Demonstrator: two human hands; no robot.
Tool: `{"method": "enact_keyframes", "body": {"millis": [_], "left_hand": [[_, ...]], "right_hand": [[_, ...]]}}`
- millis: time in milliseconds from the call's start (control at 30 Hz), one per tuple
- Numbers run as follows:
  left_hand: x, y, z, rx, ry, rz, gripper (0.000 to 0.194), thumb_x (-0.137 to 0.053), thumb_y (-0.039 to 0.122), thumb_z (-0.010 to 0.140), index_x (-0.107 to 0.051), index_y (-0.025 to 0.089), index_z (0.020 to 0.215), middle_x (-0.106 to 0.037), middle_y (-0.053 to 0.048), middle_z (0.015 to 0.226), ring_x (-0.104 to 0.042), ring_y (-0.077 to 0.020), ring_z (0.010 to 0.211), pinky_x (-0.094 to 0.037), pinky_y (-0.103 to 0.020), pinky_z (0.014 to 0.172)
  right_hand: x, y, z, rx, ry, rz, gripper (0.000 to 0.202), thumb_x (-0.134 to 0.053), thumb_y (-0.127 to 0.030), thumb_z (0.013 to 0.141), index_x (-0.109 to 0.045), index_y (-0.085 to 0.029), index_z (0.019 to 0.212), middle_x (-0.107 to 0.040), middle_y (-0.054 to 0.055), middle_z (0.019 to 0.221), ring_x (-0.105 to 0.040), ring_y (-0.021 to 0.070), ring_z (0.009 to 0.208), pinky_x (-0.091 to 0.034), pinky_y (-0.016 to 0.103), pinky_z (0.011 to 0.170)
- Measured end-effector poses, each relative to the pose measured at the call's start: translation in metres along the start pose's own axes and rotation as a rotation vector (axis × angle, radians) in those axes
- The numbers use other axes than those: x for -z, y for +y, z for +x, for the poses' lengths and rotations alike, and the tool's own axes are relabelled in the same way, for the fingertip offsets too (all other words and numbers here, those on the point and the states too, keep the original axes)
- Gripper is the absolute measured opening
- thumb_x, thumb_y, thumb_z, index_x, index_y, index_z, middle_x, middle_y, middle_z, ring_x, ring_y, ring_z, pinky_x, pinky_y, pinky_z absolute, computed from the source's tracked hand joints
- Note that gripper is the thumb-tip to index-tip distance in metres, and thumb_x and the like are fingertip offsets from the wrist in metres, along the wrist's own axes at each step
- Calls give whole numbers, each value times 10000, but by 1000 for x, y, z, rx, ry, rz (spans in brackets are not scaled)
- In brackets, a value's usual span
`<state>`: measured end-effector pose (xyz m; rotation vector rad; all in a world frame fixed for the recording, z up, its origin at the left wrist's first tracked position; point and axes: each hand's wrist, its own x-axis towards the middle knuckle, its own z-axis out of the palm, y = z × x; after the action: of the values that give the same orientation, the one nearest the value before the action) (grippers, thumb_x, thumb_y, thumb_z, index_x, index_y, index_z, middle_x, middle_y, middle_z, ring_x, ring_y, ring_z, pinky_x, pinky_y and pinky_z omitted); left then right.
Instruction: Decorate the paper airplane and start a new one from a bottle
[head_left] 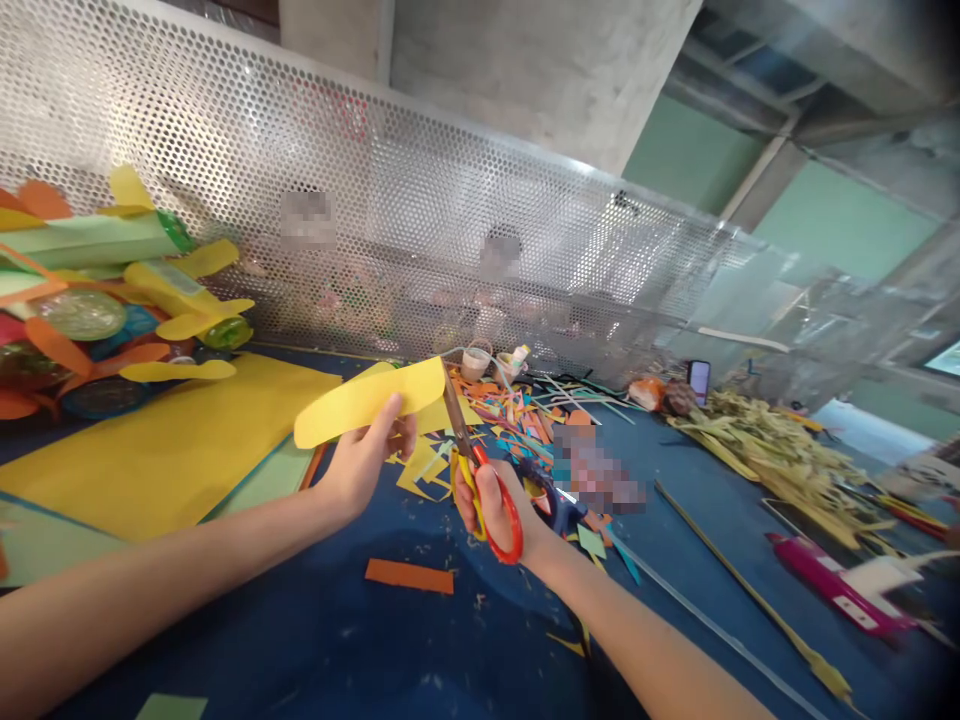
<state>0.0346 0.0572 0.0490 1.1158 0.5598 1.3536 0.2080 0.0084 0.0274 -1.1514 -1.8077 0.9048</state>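
Observation:
My left hand [373,448] pinches a long yellow paper strip [367,403] with a rounded left end, thumb on its face. In my right hand [495,505] is a pair of scissors [504,535] with red and yellow handles, its blades pointing up and left. The blade tips reach the strip's right end; whether they touch the paper I cannot tell. Behind and below the strip lie yellow paper offcuts [420,478] on the blue table [315,620]. A small orange paper rectangle [409,576] rests nearer to me.
Large yellow sheets [187,440] lie left, below a pile of paper-and-bottle planes [180,290]. Colourful scraps [517,410] and small cups [475,362] stand by the perforated metal screen [420,200]. Dried husks [765,440] and a magenta power strip [832,585] are on the right.

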Motion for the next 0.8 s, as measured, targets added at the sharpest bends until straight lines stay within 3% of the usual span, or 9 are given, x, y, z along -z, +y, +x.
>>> {"method": "enact_keyframes", "body": {"millis": [200, 500, 800], "left_hand": [[-1, -5, -1, 9, 10, 61, 365, -509, 473, 832, -488, 153, 656, -490, 7, 612, -441, -98, 519, -374, -235, 505], [2, -7, 1, 6, -4, 73, 315, -532, 449, 819, -525, 149, 724, -543, 4, 613, -472, -102, 510, -379, -232, 500], [6, -8, 8, -11, 9, 122, 305, -552, 432, 806, -541, 135, 732, -572, -15, 626, -476, -103, 500, -386, -240, 503]], "right_hand": [[-6, 2, 1, 22, 4, 32, 620, -235, -688, 836, -524, -174, 646, -605, 74, 650, -620, 173, 609, -503, 281, 585], [5, -5, 2, 34, 6, -205, 590, -219, -645, 868, -542, -180, 704, -608, 85, 727, -597, 195, 712, -476, 308, 686], [9, 3, 5, 19, 17, -232, 580, -191, -642, 874, -489, -194, 659, -599, 62, 678, -584, 172, 662, -456, 289, 658]]}}
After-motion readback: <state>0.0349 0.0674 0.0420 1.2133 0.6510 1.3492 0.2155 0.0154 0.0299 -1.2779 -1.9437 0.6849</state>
